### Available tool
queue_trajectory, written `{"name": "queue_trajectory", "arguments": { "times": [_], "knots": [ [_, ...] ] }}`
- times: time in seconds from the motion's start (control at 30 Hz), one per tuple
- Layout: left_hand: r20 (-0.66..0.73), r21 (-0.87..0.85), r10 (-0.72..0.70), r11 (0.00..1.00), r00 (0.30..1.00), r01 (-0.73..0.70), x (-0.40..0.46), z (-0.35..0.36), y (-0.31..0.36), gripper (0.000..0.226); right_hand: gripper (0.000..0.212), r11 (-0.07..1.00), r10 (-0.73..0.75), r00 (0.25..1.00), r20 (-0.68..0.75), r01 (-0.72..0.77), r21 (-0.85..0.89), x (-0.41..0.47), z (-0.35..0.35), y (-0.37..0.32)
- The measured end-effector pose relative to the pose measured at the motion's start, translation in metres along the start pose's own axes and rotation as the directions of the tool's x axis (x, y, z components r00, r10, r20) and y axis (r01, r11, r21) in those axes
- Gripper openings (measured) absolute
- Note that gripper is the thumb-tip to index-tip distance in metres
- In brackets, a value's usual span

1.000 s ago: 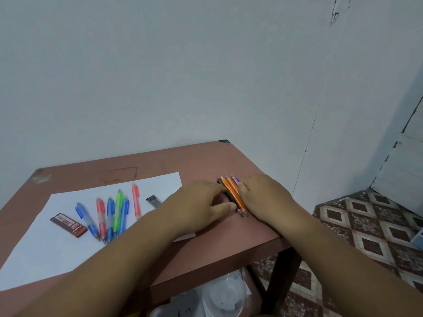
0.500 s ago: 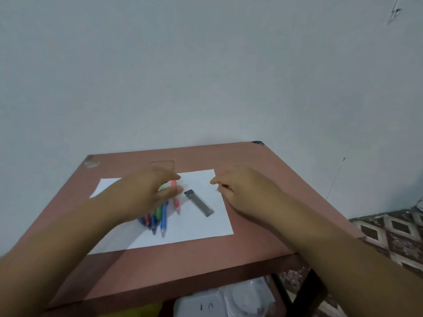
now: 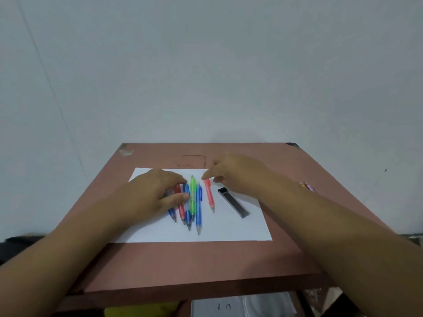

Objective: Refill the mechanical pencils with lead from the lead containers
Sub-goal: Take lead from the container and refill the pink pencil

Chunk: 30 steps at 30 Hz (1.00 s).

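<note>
Several mechanical pencils lie side by side on a white paper sheet: blue and red ones, a green pencil, a blue pencil and, apart to the right, a light red pencil. My left hand arches over the leftmost blue and red pencils, fingertips and thumb closed on them. My right hand pinches the top end of the light red pencil between index finger and thumb. A black lead container lies on the paper just below my right hand. The brown lead container is hidden.
The paper sits on a reddish-brown table against a pale wall. Orange and purple pencils lie near the table's right edge, behind my right forearm. A white container and something yellow sit under the table.
Both hands left the orange pencils at the right edge and moved left to the paper. My left hand came down on the coloured pencils, and my right hand reached the light red one.
</note>
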<state>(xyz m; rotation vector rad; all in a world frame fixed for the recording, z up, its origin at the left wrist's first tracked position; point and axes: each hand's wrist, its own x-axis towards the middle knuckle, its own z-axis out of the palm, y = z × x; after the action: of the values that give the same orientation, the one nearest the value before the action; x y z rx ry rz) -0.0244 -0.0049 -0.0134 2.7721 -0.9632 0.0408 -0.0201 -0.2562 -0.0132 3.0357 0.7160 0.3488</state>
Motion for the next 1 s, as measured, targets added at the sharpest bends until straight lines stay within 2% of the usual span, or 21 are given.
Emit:
{"name": "queue_trajectory", "arguments": {
  "times": [0.13,0.27,0.33,0.4,0.47,0.57,0.67,0.77,0.8,0.83,0.9,0.97,1.0],
  "knots": [
    [-0.028,-0.029,0.0,1.0,1.0,-0.001,0.0,0.004,-0.004,0.054,0.03,0.991,-0.133,0.991,-0.013,0.133,-0.02,0.003,0.006,0.004],
    [-0.016,-0.019,0.013,1.0,1.0,-0.013,0.0,0.006,-0.004,0.067,0.024,0.983,-0.182,0.978,-0.097,0.179,-0.042,0.005,0.021,0.019],
    [-0.039,-0.025,0.017,1.0,0.999,-0.018,0.001,0.005,-0.002,0.062,0.023,0.976,-0.217,0.969,-0.122,0.211,-0.057,0.003,0.021,0.022],
    [-0.073,-0.123,0.004,0.992,0.997,-0.013,0.003,0.003,0.0,0.06,0.022,0.97,-0.245,0.958,-0.151,0.242,-0.04,0.0,0.017,0.027],
    [-0.106,-0.27,-0.02,0.963,0.994,-0.009,0.006,-0.004,0.008,0.062,0.025,0.98,-0.197,0.962,-0.189,0.201,0.003,0.001,0.011,0.031],
    [-0.109,-0.404,-0.05,0.915,0.993,0.002,0.014,-0.02,0.027,0.035,0.022,0.994,-0.046,0.984,-0.173,0.062,0.09,0.006,-0.005,0.032],
    [-0.16,-0.42,-0.094,0.907,0.983,0.018,0.031,-0.035,0.036,0.03,0.019,0.986,0.033,0.986,-0.164,-0.005,0.168,0.004,-0.028,0.026],
    [-0.26,-0.455,-0.182,0.889,0.948,0.046,0.047,-0.041,0.038,0.012,0.019,0.966,0.109,0.961,-0.253,-0.043,0.256,0.003,-0.043,0.019],
    [-0.28,-0.505,-0.21,0.862,0.937,0.043,0.051,-0.04,0.035,0.006,0.018,0.931,0.183,0.945,-0.272,-0.078,0.356,0.003,-0.045,0.017],
    [-0.293,-0.553,-0.237,0.832,0.926,0.038,0.053,-0.04,0.032,0.004,0.017,0.845,0.294,0.919,-0.264,-0.12,0.521,0.004,-0.046,0.015],
    [-0.29,-0.617,-0.252,0.787,0.923,0.021,0.055,-0.039,0.026,0.005,0.017,0.521,0.488,0.851,-0.196,-0.103,0.847,0.003,-0.048,0.014],
    [-0.252,-0.668,-0.211,0.744,0.944,-0.012,0.055,-0.038,0.02,0.007,0.016,0.235,0.578,0.803,-0.144,0.005,0.972,0.002,-0.047,0.013],
    [-0.246,-0.676,-0.188,0.736,0.951,-0.029,0.056,-0.037,0.017,0.009,0.017,0.159,0.598,0.79,-0.134,0.046,0.986,0.003,-0.044,0.012]
  ]
}}
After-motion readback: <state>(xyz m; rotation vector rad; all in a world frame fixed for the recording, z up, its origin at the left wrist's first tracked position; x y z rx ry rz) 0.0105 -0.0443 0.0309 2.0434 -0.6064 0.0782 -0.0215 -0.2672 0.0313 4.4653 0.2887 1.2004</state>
